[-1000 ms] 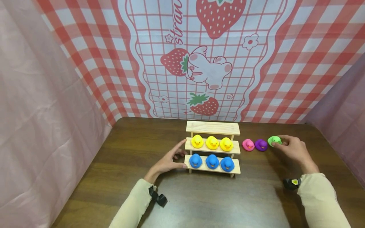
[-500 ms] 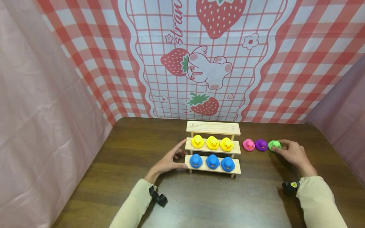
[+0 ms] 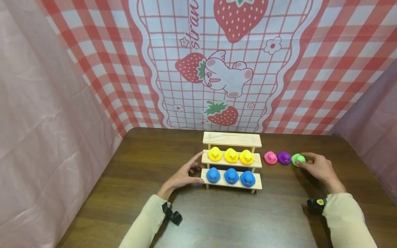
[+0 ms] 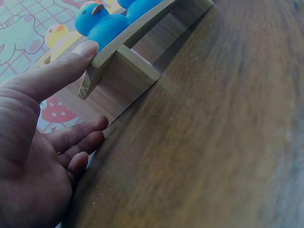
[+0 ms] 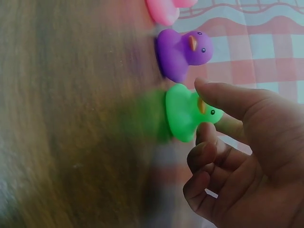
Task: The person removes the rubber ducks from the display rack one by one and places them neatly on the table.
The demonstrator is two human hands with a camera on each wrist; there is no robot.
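Observation:
My right hand (image 3: 317, 167) pinches a green rubber duck (image 5: 180, 114) about its head, between thumb and fingers. The duck sits at the right end of a row on the table, beside a purple rubber duck (image 3: 284, 158) and a pink rubber duck (image 3: 271, 157). At the left end of a three-step wooden stand (image 3: 232, 138), my left hand (image 3: 182, 175) rests its thumb on the lowest shelf, with the other fingers spread along the side. Three blue rubber ducks (image 3: 231, 176) line that shelf. Three yellow rubber ducks (image 3: 231, 155) occupy the middle one, and the top shelf is bare.
The brown wooden table (image 3: 139, 165) reaches back to a red and white checked cloth (image 3: 118, 69) with strawberry prints. Pink curtains (image 3: 56, 120) hang at the sides. The stand lies between the left hand and the loose ducks.
My right hand has brought the green duck slightly nearer, into line with the purple one, and its face has turned so it shows less from above. The left hand stays at the stand.

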